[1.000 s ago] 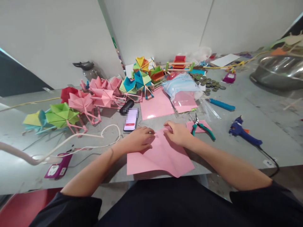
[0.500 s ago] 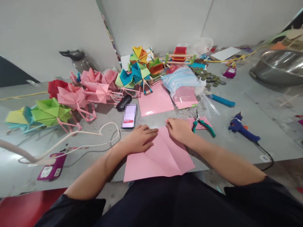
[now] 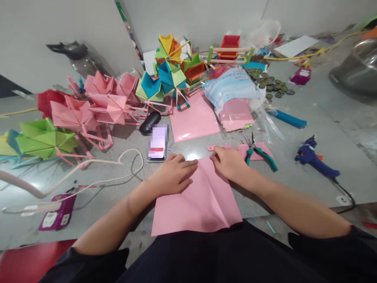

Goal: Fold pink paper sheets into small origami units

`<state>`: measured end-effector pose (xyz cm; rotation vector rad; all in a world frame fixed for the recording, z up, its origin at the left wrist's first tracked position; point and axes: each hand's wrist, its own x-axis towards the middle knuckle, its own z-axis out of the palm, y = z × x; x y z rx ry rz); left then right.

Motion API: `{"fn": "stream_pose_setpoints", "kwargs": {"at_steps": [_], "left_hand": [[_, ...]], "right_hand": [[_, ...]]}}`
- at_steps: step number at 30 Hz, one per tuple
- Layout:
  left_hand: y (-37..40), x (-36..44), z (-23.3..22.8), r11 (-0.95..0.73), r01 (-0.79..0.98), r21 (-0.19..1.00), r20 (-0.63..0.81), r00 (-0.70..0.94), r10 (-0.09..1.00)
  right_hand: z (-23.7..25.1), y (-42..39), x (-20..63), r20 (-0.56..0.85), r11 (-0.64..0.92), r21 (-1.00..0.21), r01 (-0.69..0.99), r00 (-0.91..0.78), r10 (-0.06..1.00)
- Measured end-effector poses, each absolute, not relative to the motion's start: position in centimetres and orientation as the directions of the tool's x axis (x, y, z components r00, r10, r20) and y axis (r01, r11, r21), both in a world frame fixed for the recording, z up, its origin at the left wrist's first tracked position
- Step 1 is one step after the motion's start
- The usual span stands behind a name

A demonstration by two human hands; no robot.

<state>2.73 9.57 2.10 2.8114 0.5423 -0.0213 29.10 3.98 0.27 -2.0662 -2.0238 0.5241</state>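
A sheet of pink paper (image 3: 197, 208) with creases lies in front of me, its near edge hanging over the table edge against my dark shirt. My left hand (image 3: 176, 173) rests flat on its upper left part, fingers stretched out. At the sheet's top right edge, my right hand (image 3: 228, 162) has its fingers curled in a pinch on the paper. A small pink strip with a hole (image 3: 211, 148) lies just beyond the right fingertips. Pliers with green handles (image 3: 262, 153) sit on small pink pieces right of that hand. A phone (image 3: 158, 143) lies beyond my left hand.
Folded paper models (image 3: 75, 112) crowd the left and back. A plastic packet (image 3: 232, 88) and pink sheets (image 3: 193, 118) lie ahead. To the right are a blue glue gun (image 3: 318, 159), coins (image 3: 272, 84) and a metal bowl (image 3: 353, 74). A white cable (image 3: 97, 160) loops at left.
My view has tilted and shifted slightly. The fingers of my right hand have curled in more at the paper's top edge. My left hand stays flat on the sheet.
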Motion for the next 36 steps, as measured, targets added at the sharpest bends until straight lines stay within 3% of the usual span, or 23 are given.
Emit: {"fn": "stream_pose_setpoints", "kwargs": {"at_steps": [5,10,13,19,25,36], "left_hand": [[9.56,2.75,2.08,-0.864,0.362,0.351,-0.049,0.928,0.369],[9.42,2.53,2.49,-0.852,0.397,0.342,-0.063,0.914,0.401],[9.29,2.15,2.73,-0.847,0.400,0.351,-0.030,0.909,0.417],[8.88,1.82,2.23,-0.867,0.253,0.429,0.020,0.957,0.289],[8.64,1.95,2.13,-0.858,0.288,0.425,-0.007,0.949,0.315],[8.70,2.03,2.53,-0.869,0.293,0.399,-0.064,0.954,0.292]], "right_hand": [[-0.26,3.57,29.63,-0.078,-0.031,-0.442,0.896,-0.004,0.997],[0.10,3.05,29.85,-0.019,-0.030,-0.520,0.854,0.023,1.000],[0.25,3.01,29.73,-0.048,-0.027,-0.511,0.859,0.003,0.999],[0.02,3.35,29.52,-0.085,0.017,-0.452,0.892,-0.061,0.995],[-0.08,3.44,29.76,-0.099,0.080,-0.408,0.909,-0.131,0.986],[-0.25,3.04,30.07,-0.081,0.115,-0.476,0.872,-0.174,0.981]]}}
